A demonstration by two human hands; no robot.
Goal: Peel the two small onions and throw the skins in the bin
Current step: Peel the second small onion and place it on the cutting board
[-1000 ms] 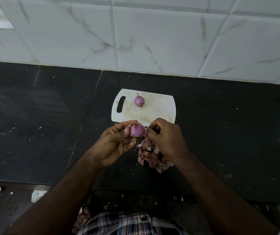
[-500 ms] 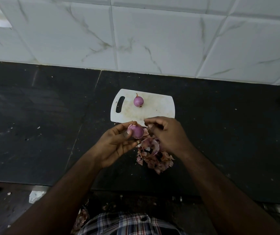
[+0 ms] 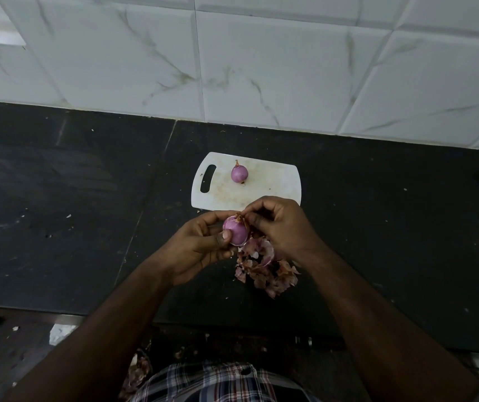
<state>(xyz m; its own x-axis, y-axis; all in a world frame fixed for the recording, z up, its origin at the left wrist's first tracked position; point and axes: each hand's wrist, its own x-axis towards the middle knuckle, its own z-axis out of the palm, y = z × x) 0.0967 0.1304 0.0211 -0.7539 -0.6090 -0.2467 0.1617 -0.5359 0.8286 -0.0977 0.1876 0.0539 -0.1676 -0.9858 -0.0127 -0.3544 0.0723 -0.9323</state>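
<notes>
Small purple onion [image 3: 236, 234] held up above the dark surface [image 3: 58, 204], just in front of the near edge of the white cutting board [image 3: 273, 184]. Mostly bare and glossy, with a scrap of dry brownish skin at its top end. Gripped in the left hand [image 3: 200, 250], thumb pressed on its lower side, fingers curled round behind it. Right hand [image 3: 279, 224] closed in a pinch at the top tip of the same onion, fingertips [image 3: 250, 220] bunched on the dry scrap there.

Directly below and beside both hands, a loose pile of onion skins [image 3: 264, 271], pink and brown, lying on the surface and partly hidden by the right wrist.

Second small onion [image 3: 239, 173] lying on the cutting board, near the handle slot [image 3: 208, 179], purple, with a short dry stalk pointing away toward the wall. Well apart from either hand. Board faintly stained, its near right corner covered by the right hand.

Surface black and speckled with small pale crumbs. White marble-veined wall tiles [image 3: 261, 68] rising behind it. At the near edge, lower left, a few white scraps [image 3: 61, 333] on a darker ledge. More skin fragments [image 3: 136, 375] low down near a checked shirt [image 3: 218, 384] at the bottom of the view. No bin to be seen.
</notes>
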